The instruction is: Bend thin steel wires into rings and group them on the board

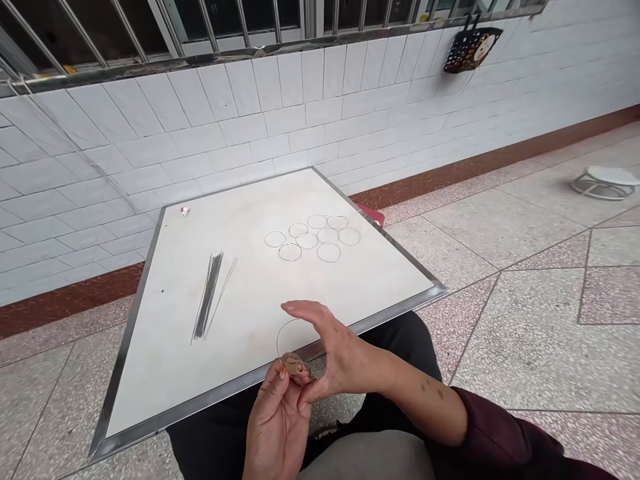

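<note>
The left hand (278, 407) is closed in a fingertip pinch where a curved dark wire (278, 340) meets a small brownish, translucent piece (295, 365); whether the fingers press on both cannot be told. The right hand (345, 353) is spread wide in a C, thumb beside the left fingers and fingertips above the curve; whether it touches the wire is hidden.

The wire arcs up from the pinch, over the near edge of the white-topped table (175, 373). Beyond the grip lie the thin wire rings (329, 262), some overlapping; to its left is the bundle of straight dark wires (210, 297).

Such thin wire probably springs, so the pinch is best kept firm and close to the join, with the right hand guiding the curve lightly and evenly. Squeezing one spot could kink it; a loose pinch could let the end slip.
</note>
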Tool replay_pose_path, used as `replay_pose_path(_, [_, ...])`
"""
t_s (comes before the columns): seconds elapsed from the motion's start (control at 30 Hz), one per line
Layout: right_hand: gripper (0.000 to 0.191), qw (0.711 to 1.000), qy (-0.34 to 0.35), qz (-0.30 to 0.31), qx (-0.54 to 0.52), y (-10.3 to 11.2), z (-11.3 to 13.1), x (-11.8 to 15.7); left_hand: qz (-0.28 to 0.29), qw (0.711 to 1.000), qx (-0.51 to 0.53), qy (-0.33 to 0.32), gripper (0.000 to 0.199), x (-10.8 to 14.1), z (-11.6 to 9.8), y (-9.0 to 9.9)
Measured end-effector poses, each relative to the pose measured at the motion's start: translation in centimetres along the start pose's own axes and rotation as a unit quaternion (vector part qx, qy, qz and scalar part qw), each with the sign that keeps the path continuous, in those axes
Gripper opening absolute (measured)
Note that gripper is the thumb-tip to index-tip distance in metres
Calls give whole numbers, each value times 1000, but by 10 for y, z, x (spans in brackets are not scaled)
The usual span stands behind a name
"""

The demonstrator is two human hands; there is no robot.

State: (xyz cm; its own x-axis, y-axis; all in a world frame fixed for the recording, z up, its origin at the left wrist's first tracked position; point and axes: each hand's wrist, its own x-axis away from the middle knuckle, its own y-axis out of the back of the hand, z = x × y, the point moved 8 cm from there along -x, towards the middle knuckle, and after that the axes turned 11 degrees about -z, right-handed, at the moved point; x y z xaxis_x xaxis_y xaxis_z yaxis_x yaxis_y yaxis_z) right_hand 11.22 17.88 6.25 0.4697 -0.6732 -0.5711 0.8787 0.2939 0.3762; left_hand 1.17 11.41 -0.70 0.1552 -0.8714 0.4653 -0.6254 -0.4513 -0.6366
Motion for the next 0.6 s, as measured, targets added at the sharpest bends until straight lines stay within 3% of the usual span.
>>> replay_pose_path(0.33, [105, 995, -83, 54, -25, -4, -6, 5, 24, 1000, 4, -1, 13, 1, 1, -3])
replay_pose_path(0.6, [96, 999, -34, 28, 19, -4, -5, 4, -30, 999, -9, -5, 9, -2, -2, 3])
